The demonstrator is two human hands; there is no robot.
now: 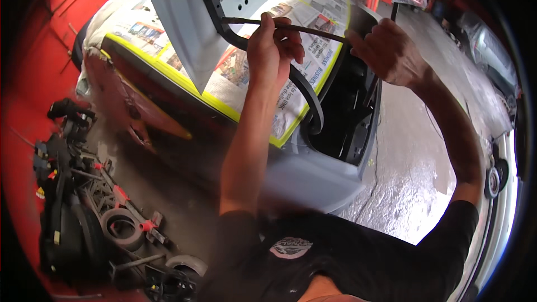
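In the upper middle of the frame, grips a thin dark rod (319, 32) between the thumb and bent fingers of the left hand (274, 45). To the right of that, has the right hand (387, 53) curled closed at the right end of the rod; cannot tell exactly how the fingers sit there. Slopes slightly down to the right, with the left end up against a curved black arm (306, 88); cannot tell whether fastened to it. At upper left of centre, shows a raised grey panel (182, 22) bearing the top of that arm. Behind the hands, shows newspaper (221, 70) edged with yellow tape (168, 71) over the car (327, 182). Right of centre, opens into a dark trunk (345, 106) below the right hand. At lower left, holds a heap of black parts (67, 235) and a round ring (122, 228) beside a red wall (22, 134). At right, shows a shiny grey floor (411, 162) and a wheel (492, 182) near the edge. At the bottom, wears a black shirt (358, 251) with a pale print.
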